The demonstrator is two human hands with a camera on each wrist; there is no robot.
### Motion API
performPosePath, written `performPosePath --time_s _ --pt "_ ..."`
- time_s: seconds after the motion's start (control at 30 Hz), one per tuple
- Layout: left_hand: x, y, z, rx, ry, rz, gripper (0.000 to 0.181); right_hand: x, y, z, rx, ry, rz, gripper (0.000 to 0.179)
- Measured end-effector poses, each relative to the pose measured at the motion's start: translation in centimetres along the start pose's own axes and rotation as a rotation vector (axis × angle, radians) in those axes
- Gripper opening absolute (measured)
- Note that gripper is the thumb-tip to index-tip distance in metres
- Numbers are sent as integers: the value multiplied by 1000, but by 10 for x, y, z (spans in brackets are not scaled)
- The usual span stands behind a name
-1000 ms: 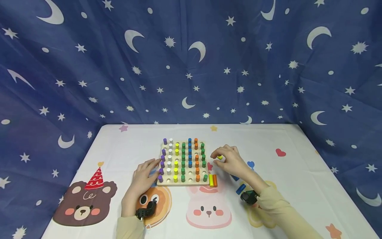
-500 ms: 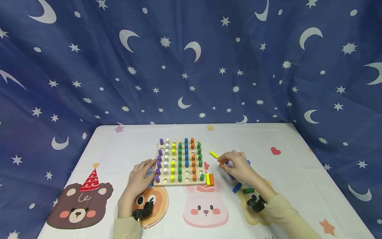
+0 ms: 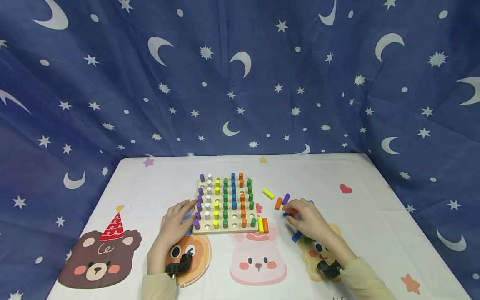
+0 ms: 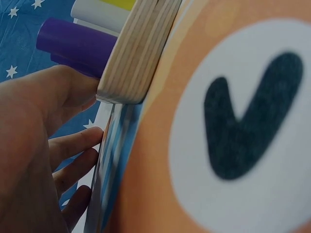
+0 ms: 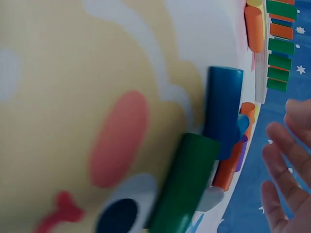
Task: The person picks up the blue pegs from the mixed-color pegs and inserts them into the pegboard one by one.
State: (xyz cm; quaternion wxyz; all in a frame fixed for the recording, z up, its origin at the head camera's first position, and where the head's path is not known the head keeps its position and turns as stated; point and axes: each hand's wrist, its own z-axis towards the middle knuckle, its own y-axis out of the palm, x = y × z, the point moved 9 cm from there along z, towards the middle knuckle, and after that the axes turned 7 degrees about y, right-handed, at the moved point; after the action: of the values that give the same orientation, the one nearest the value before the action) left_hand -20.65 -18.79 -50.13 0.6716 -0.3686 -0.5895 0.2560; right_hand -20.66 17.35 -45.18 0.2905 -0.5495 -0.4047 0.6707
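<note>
A wooden peg board (image 3: 221,230) stands on the table, with columns of purple, white, yellow, green, blue and orange pegs upright in it. My left hand (image 3: 176,221) rests against its left edge. In the left wrist view the thumb touches the board's corner beside a purple peg (image 4: 77,43), the other fingers spread. To the right of the board, my right hand (image 3: 309,218) hovers over loose pegs, its fingertips near a blue one. The right wrist view shows its fingers loosely bent and holding nothing, apart from a green peg (image 5: 184,184) and a blue peg (image 5: 223,107).
A yellow peg (image 3: 268,194), an orange peg (image 3: 278,203) and a purple peg (image 3: 286,199) lie between board and right hand. Another yellow peg (image 3: 260,225) and orange peg (image 3: 265,225) lie side by side against the board's right edge. A starry curtain (image 3: 240,83) hangs behind.
My right hand has moved right and nearer to me, uncovering the yellow, then the orange and purple pegs. The left hand stays at the board. The head view has shifted slightly.
</note>
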Motion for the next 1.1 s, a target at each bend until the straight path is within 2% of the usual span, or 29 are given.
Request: performPosePath --time_s 0.17,0.37,0.53,0.83,1.1 --pt "0 0 0 0 -3 -3 50 8 -2 -9 48 51 -74 23" --pt "0 0 0 9 1 -4 50 17 2 -14 62 119 -87 25" --pt "0 1 0 6 -1 -7 50 19 6 -13 68 138 -73 26" --pt "-3 1 -1 9 -12 -10 50 21 13 -6 32 185 -73 27" --pt "-4 3 1 -4 -18 -15 51 18 17 3 -11 190 -113 27"
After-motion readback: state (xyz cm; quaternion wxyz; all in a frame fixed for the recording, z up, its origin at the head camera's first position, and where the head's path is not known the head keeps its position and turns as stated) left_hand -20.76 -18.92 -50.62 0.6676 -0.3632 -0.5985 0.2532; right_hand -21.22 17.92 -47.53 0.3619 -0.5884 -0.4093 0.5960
